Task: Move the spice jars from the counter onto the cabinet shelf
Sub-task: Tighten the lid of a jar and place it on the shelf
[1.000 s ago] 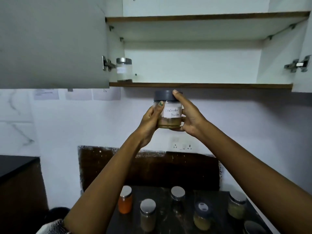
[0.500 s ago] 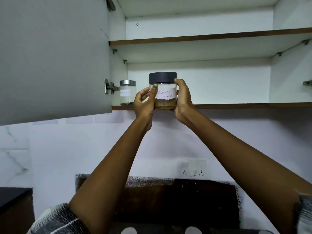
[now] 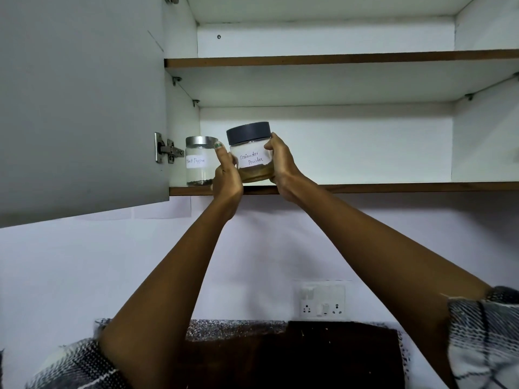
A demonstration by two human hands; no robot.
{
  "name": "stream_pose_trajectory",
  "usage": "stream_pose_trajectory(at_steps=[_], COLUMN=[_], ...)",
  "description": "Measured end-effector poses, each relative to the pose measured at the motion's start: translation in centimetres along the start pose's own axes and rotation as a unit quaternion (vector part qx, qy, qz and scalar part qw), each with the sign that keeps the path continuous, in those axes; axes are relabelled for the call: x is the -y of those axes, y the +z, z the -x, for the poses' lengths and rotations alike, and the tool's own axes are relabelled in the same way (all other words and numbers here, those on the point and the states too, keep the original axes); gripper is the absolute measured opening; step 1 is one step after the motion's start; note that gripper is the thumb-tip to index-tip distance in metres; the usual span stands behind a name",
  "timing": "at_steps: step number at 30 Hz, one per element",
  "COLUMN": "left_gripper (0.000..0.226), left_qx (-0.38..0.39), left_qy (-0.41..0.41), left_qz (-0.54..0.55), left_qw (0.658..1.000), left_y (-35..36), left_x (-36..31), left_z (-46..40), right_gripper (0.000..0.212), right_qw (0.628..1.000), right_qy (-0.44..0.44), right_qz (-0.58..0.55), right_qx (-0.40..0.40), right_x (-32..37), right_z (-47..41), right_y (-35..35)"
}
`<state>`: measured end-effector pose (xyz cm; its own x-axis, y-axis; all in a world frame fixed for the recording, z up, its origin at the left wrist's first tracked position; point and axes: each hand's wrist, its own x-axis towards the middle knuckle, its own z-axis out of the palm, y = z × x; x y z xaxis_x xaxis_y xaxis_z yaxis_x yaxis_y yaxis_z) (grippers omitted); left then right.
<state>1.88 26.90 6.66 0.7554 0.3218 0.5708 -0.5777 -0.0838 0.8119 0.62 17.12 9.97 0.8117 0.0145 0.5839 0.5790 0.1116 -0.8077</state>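
coriander jar (image 3: 254, 157) | dark lid, tilted | at cabinet shelf (image 3: 365, 188) edge

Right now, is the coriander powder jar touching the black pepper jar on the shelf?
Cannot tell. In the head view, the left hand sits between the coriander powder jar and the black pepper jar, hiding any gap.

grey-white checked sleeves (image 3: 483, 338), green-painted thumbnail (image 3: 218, 144)

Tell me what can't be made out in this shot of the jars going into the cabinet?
- Head view: whether the coriander jar rests on the lower shelf; the hands, left and right, cover its base.
- Counter: out of frame below.
- Black pepper jar: its label's first letters are blurred.
- Upper shelf top: hidden by the low viewing angle.
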Motion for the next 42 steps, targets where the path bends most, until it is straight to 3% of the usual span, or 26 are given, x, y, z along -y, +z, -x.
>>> stream_pose_trajectory(at_steps=[6, 9, 11, 13, 16, 19, 22, 30, 35, 42], left_gripper=[0.076, 0.084, 0.073, 0.057, 0.053, 0.069, 0.069, 0.064, 0.065, 0.072], left_qx=[0.057, 0.090, 0.121, 0.132, 0.147, 0.160, 0.154, 0.105, 0.081, 0.063], left_qy=[-0.003, -0.005, 0.002, 0.014, 0.048, 0.098, 0.165, 0.174, 0.186, 0.217], left_qz=[-0.036, -0.023, 0.024, 0.036, -0.060, -0.177, -0.259, -0.435, -0.474, -0.465], left_qw=[0.998, 0.996, 0.992, 0.990, 0.986, 0.966, 0.939, 0.877, 0.857, 0.856], left_y=[-0.6, -0.8, -0.9, -1.0, -1.4, -1.9, -2.1, -2.6, -2.2, -2.2], left_x=[1.6, 2.0, 2.2, 2.5, 3.9, 5.5, 6.1, 6.6, 7.2, 7.7], left_z=[-1.4, -2.6, -3.0, -3.1, -3.6, -3.8, -3.6, -4.5, -4.6, -4.3], right_gripper=[0.019, 0.049, 0.070, 0.078, 0.086, 0.092, 0.098, 0.108, 0.108, 0.112], right_qw=[0.998, 0.993, 0.987, 0.982, 0.974, 0.960, 0.949, 0.917, 0.909, 0.905], right_qy=[-0.001, 0.013, 0.036, 0.049, 0.053, 0.053, 0.032, -0.049, -0.049, -0.053], right_qz=[0.055, 0.115, 0.153, 0.178, 0.211, 0.269, 0.308, 0.395, 0.412, 0.420], right_qx=[0.025, 0.025, 0.038, 0.051, 0.056, 0.063, 0.058, 0.024, 0.040, 0.050], right_x=[-1.9, -2.1, -2.6, -3.2, -4.2, -5.6, -6.7, -7.6, -7.6, -7.6], right_z=[-1.6, -1.8, -2.3, -2.7, -3.1, -3.0, -2.7, -2.1, -2.4, -2.7], right_y=[0.6, 0.8, 0.8, 0.7, 0.8, 0.8, 0.8, 0.7, 0.3, 0.3])
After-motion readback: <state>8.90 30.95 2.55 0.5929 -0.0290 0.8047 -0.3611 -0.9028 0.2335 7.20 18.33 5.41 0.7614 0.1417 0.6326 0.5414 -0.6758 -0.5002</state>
